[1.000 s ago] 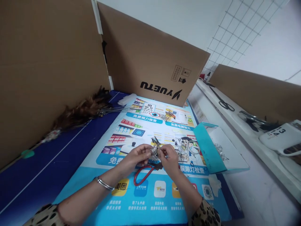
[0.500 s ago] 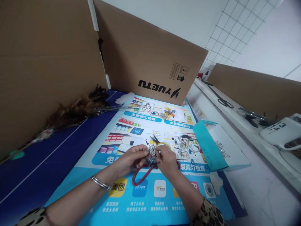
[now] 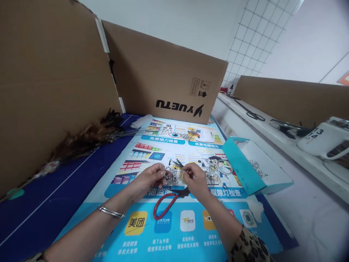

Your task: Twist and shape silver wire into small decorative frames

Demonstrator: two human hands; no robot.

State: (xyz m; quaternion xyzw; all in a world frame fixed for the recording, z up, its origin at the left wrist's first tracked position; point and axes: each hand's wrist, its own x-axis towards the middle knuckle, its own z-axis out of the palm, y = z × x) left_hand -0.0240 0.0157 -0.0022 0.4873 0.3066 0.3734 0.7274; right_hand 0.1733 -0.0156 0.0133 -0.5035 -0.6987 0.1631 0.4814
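My left hand [image 3: 153, 177] pinches a small tangle of thin silvery wire [image 3: 168, 177] between thumb and fingers. Facing it, my right hand [image 3: 195, 179] has its fingertips closed at the right side of the tangle; what they grip is too small to make out. Pliers [image 3: 179, 163] show their dark jaws just beyond the right fingers, the handles mostly hidden behind that hand. Below the hands lie red-handled scissors [image 3: 163, 206]. More tangled wire pieces [image 3: 213, 175] are spread to the right, beside a clear tape roll [image 3: 224, 166].
A teal and white open box [image 3: 244, 171] with wire bits stands at the right. Brown feathers [image 3: 81, 140] lie along the left cardboard wall [image 3: 54, 72]. A second cardboard panel [image 3: 163, 72] closes off the back. On the right ledge are black scissors [image 3: 255, 115] and a white mug [image 3: 317, 142].
My hands have drawn apart, leaving a wider gap with the wire tangle beside the left fingers. More of the red-handled scissors shows now. The camera view has shifted slightly.
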